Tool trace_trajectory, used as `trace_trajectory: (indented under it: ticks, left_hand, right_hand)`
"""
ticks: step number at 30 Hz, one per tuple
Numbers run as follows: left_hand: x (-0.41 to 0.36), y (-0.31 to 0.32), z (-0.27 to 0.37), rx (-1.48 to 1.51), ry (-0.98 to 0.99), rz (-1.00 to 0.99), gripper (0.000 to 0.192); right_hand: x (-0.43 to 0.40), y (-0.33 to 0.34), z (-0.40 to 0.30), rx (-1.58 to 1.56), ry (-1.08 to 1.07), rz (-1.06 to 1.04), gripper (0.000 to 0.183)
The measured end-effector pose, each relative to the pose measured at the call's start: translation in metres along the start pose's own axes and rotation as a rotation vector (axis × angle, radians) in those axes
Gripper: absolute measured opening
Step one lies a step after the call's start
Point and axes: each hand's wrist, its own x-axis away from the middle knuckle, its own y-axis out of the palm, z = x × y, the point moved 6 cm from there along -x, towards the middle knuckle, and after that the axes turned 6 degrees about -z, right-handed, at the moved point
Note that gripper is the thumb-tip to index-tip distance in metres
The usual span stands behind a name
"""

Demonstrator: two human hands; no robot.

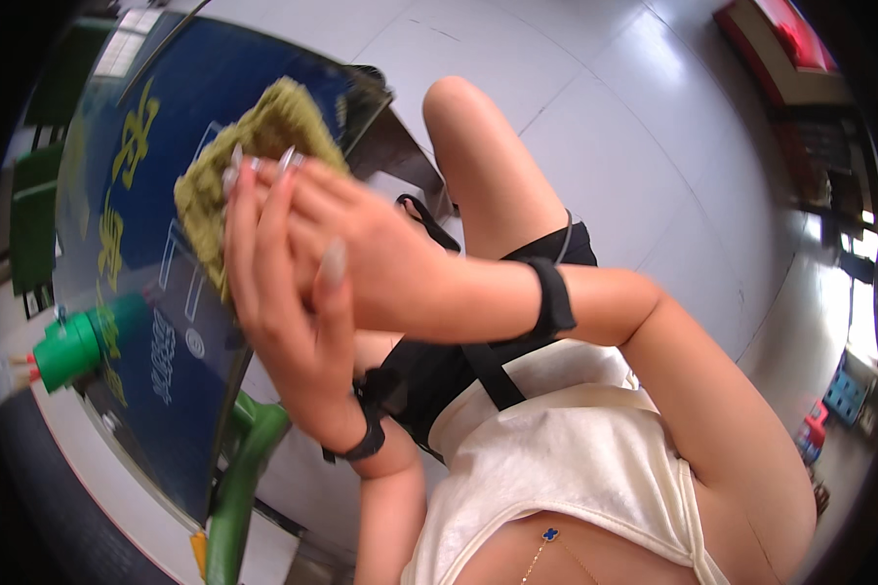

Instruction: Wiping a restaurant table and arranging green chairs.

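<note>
A fluffy yellow-green cloth (293,121) is held by both my hands over the edge of a dark blue tabletop (168,139) with a shiny clear cover. My left hand (278,292) has its long-nailed fingers stretched up over the cloth's lower part. Just to its right and partly behind it, my right hand (380,241) rests against the cloth, several of its fingertips hidden by the left hand. The two hands overlap and are slightly blurred. Whether the cloth touches the tabletop cannot be told.
A green cylindrical container (66,351) stands at the table's left side. A green tubular frame (238,482) rises beside the near edge. Green chairs (36,219) are at the far left. My bare knee (457,110) is right of the table, over a pale tiled floor (629,146).
</note>
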Motion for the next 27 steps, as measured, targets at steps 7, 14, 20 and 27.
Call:
trace_trajectory:
  ticks: [7, 14, 20, 27]
  left_hand:
    - [0.082, -0.043, -0.015, 0.017, -0.409, -0.027, 0.076]
    - [0.123, -0.064, -0.056, 0.076, -0.714, 0.241, 0.057]
    - [0.102, -0.054, -0.050, -0.413, -0.676, 0.086, 0.053]
    - [0.033, -0.034, -0.041, -0.252, -0.411, 0.154, 0.048]
  right_hand:
    - [0.012, 0.044, -0.083, 0.178, -0.049, -0.260, 0.050]
    - [-0.007, 0.099, -0.127, 0.125, -0.122, -0.192, 0.047]
    - [-0.013, 0.062, -0.105, 0.040, -0.089, -0.152, 0.043]
    - [0.003, -0.047, 0.014, -0.692, 0.083, -0.707, 0.041]
